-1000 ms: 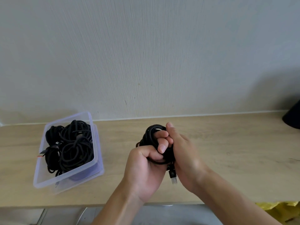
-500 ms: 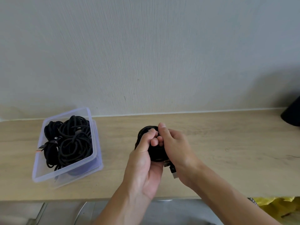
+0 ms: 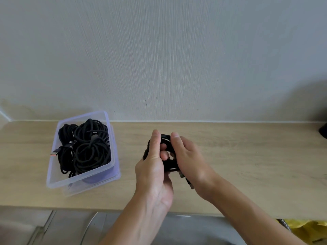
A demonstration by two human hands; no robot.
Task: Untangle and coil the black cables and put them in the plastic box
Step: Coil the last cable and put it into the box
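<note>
Coil of black cable (image 3: 171, 164) sits well right of the plastic box (image 3: 80, 175), left hand (image 3: 154, 167) and right hand (image 3: 189, 160) both curled round it; I judge the left hand nearer the box.

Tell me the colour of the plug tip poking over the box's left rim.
Red, on the plug tip at the plastic box rim; head view.

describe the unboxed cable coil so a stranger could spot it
On the wooden counter, right of the clear plastic box, the left hand and right hand meet. The black coil gripped between them is the only cable outside the box.
</note>
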